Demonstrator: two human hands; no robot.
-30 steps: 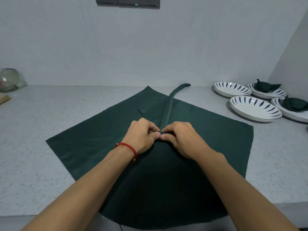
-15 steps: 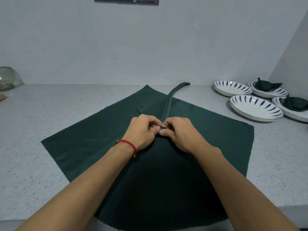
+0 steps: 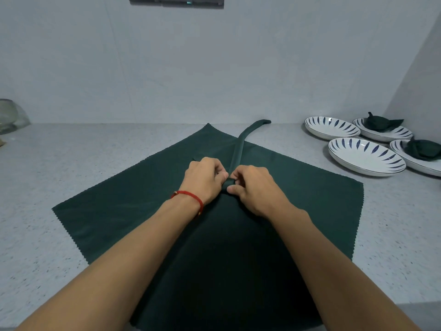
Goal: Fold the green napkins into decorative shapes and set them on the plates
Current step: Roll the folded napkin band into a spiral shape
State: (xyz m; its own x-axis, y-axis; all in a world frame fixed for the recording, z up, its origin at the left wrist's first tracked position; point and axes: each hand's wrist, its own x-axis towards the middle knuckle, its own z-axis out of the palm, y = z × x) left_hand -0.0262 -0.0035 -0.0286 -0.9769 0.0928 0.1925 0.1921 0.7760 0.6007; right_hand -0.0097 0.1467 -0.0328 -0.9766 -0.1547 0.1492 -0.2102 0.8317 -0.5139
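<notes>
A large dark green napkin [image 3: 114, 206] lies spread on the grey counter, its near edge hanging over the front. On top of it a narrow rolled green strip [image 3: 241, 144] runs from my hands toward the back wall. My left hand [image 3: 205, 179] and my right hand [image 3: 253, 187] meet at the strip's near end, both pinching its curled tip. At the right stand two bare white plates with blue leaf marks [image 3: 334, 133] [image 3: 372, 163]. Two more plates [image 3: 396, 137] [image 3: 420, 163] each hold a folded green napkin [image 3: 379, 121] [image 3: 422, 149].
A glass bowl [image 3: 9, 115] sits at the far left against the wall. A dark switch panel [image 3: 176, 0] is mounted high on the wall. The side wall closes in behind the plates at the right. The counter's front edge [image 3: 417, 304] runs below my arms.
My hands have shifted slightly away from me along the strip, and its near end now shows as a small curled roll between my fingers.
</notes>
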